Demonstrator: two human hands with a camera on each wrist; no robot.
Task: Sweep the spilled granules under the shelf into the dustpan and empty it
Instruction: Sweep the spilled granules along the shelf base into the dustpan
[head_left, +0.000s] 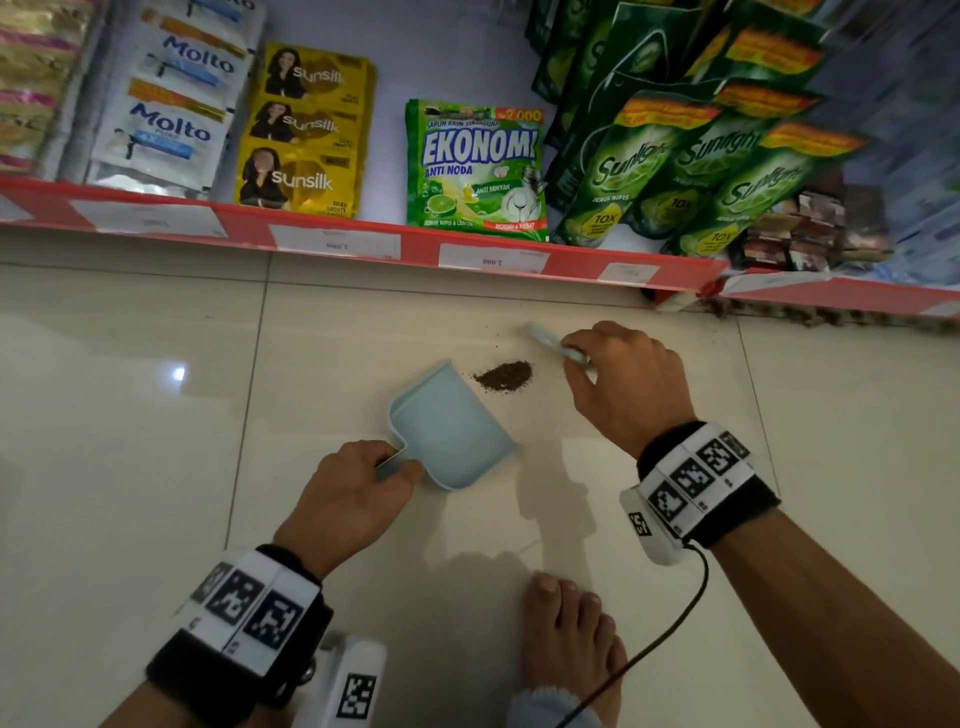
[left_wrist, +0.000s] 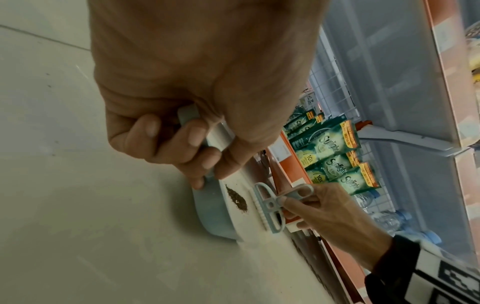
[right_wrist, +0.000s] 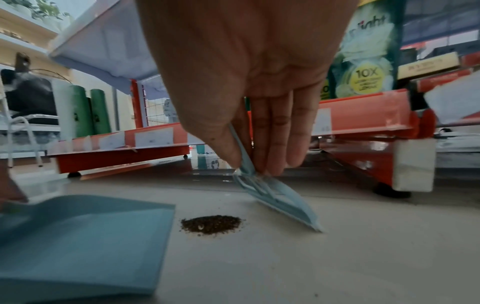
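Bare foot (head_left: 569, 639) at bottom edge, on floor tile (head_left: 156, 415). Left hand (head_left: 343, 499) curled round handle of pale blue dustpan (head_left: 452, 431), flat on floor. Granules (head_left: 503, 375) heaped just off its open lip. Right hand (head_left: 623, 379) pinches small brush (head_left: 553, 344), just right of pile. Red shelf (head_left: 363, 236) behind.

The dustpan (head_left: 452, 431) is set on the floor (head_left: 156, 415) in front of the shelf (head_left: 363, 241), its open edge turned toward the pile of granules (head_left: 503, 375), which lies just beside it on the right and apart from it. The brush (head_left: 556, 347) is placed right of the pile, between pile and shelf, its edge touching the floor. The dustpan handle is held at the near left by the left hand (head_left: 343, 499); the brush is pinched by the right hand (head_left: 626, 384). A bare foot (head_left: 569, 644) is planted nearer, below the dustpan.
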